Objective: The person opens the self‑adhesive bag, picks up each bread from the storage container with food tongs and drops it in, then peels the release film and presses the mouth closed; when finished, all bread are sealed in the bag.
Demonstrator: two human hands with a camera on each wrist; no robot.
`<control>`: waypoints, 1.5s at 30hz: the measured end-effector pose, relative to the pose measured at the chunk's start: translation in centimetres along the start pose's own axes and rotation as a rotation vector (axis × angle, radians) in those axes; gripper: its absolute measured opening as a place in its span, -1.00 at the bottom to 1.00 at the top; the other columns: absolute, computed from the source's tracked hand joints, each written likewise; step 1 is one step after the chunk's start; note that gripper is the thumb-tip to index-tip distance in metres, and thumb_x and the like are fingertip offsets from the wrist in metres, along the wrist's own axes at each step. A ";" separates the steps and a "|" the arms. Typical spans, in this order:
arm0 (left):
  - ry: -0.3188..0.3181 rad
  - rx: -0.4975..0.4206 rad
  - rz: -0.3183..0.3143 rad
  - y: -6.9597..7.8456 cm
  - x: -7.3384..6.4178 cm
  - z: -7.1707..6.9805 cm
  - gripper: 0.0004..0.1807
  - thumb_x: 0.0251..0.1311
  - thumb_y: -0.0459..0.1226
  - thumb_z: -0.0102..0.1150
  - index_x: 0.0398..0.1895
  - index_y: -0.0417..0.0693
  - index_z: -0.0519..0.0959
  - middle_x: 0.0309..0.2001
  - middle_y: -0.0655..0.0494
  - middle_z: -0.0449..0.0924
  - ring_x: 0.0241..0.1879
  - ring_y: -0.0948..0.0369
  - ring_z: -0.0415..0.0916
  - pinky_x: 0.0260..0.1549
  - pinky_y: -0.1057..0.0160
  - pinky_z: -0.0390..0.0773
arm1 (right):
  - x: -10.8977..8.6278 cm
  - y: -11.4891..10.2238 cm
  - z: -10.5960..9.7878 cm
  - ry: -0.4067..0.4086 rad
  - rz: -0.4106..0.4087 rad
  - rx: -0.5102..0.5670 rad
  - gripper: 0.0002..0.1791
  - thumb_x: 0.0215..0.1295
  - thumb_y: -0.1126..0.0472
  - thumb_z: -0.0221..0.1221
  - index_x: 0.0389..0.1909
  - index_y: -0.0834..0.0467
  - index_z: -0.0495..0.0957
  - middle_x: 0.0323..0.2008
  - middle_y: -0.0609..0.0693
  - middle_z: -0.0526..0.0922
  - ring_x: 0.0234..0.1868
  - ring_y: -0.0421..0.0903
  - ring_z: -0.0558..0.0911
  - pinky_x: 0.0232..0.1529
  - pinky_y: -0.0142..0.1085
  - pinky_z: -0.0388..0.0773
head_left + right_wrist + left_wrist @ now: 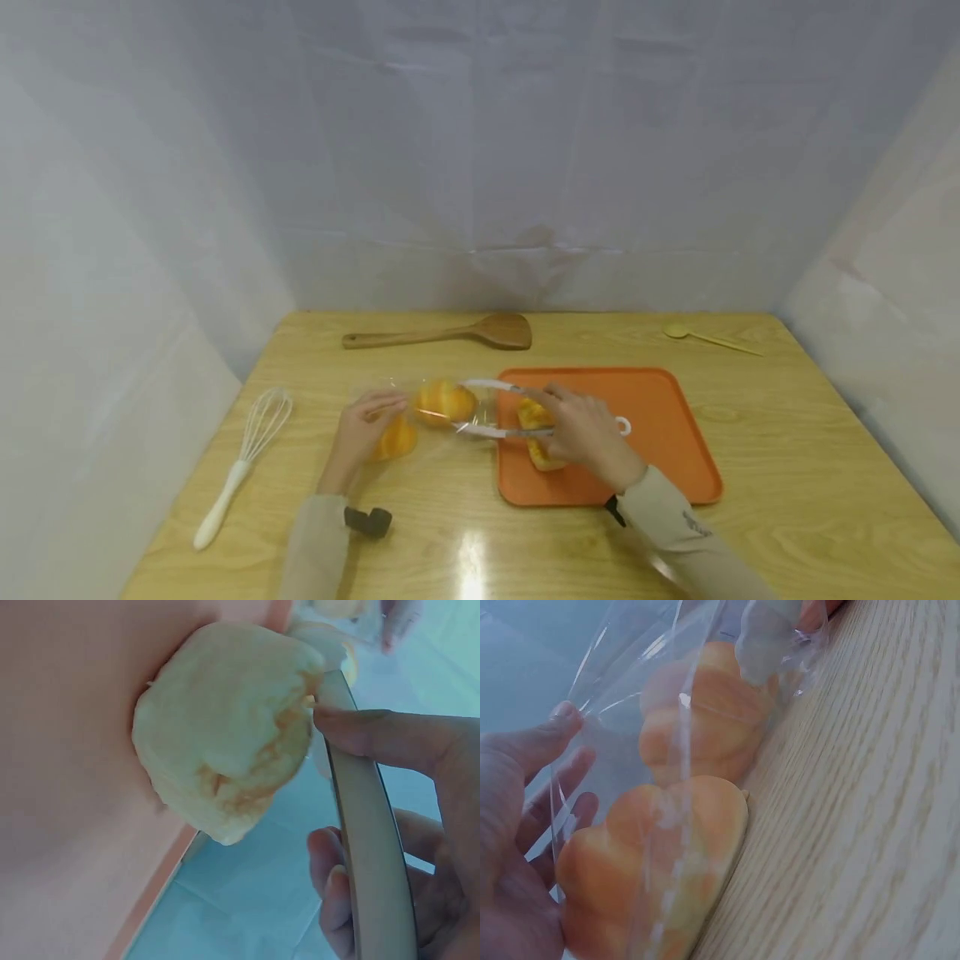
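My left hand (363, 429) pinches the edge of a clear plastic bag (615, 742) between thumb and fingers. Two orange-yellow bread rolls show through the film: one roll (396, 440) close by the left hand, another roll (442, 400) farther right. With my right hand (592, 429) I grip a pair of tongs (483, 432). Their white tips reach to the right-hand roll at the bag's mouth; whether they touch it I cannot tell. Below the tongs, a pale bread piece with browned patches (225, 712) lies on the orange tray (652, 471).
A wooden spatula (502, 332) lies along the back of the wooden table (795, 517). On the left is a whisk with a cream handle (225, 504). A small yellow spoon (712, 339) lies at the back right. Pale sheeting (525, 150) hangs behind and beside the table.
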State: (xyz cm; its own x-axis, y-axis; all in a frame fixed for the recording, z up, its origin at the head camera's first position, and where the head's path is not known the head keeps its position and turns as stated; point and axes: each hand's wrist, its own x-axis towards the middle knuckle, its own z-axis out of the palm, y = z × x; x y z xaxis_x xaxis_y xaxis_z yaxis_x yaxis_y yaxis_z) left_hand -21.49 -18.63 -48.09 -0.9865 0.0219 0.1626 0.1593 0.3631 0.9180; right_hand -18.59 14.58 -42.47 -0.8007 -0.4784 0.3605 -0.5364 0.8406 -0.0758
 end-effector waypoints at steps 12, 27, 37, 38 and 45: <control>0.007 -0.010 0.000 0.4 -0.1 0.0 -0.72 0.26 -0.25 0.26 -0.08 -0.29 0.66 0.07 -0.18 0.61 0.00 0.54 0.40 0.29 -0.10 0.44 | -7.6 1.8 -3.4 -0.108 0.419 0.290 -0.20 -0.15 0.05 0.53 0.21 0.14 0.52 -0.13 0.08 0.64 -0.44 -0.17 0.53 -0.49 -0.33 0.49; -0.014 -0.019 -0.017 0.3 -0.4 -0.4 -0.69 0.29 -0.18 0.23 -0.02 -0.19 0.65 0.10 -0.11 0.60 0.01 0.56 0.39 0.31 -0.05 0.43 | -14.1 4.1 -4.5 -0.084 0.618 0.279 -0.14 -0.20 -0.08 0.54 0.17 0.21 0.53 -0.05 0.22 0.68 -0.09 0.21 0.66 -0.17 0.14 0.61; -0.011 0.007 0.012 -0.2 -0.2 -0.2 -0.70 0.29 -0.21 0.22 -0.03 -0.24 0.65 0.07 -0.14 0.61 0.04 0.44 0.42 0.30 -0.06 0.44 | -12.4 5.4 -4.0 -0.125 0.549 0.276 -0.10 -0.19 -0.17 0.51 0.22 0.15 0.51 0.05 0.27 0.64 0.02 0.26 0.62 -0.06 0.19 0.57; -0.009 0.012 0.018 -0.2 -0.1 -0.1 -0.70 0.29 -0.23 0.22 -0.04 -0.25 0.65 0.07 -0.15 0.62 0.05 0.41 0.44 0.29 -0.06 0.45 | -12.2 5.5 -3.9 -0.129 0.548 0.270 -0.10 -0.19 -0.17 0.51 0.22 0.15 0.52 0.05 0.27 0.64 0.02 0.27 0.62 -0.05 0.19 0.57; -0.005 0.036 0.054 -0.1 -0.1 0.0 -0.73 0.30 -0.27 0.21 -0.06 -0.27 0.66 0.03 -0.16 0.63 0.05 0.35 0.48 0.25 -0.04 0.49 | -11.6 5.9 -3.8 -0.174 0.545 0.290 -0.18 -0.15 -0.13 0.50 0.15 0.21 0.57 0.05 0.31 0.63 0.02 0.31 0.61 -0.06 0.19 0.58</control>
State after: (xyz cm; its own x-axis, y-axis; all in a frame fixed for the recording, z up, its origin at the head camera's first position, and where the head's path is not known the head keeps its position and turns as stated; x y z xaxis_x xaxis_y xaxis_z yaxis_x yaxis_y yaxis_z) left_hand -21.40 -18.66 -48.19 -0.9767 0.0469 0.2095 0.2108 0.3947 0.8943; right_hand -11.47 26.10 -43.53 -0.9974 -0.0566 0.0454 -0.0712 0.8834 -0.4631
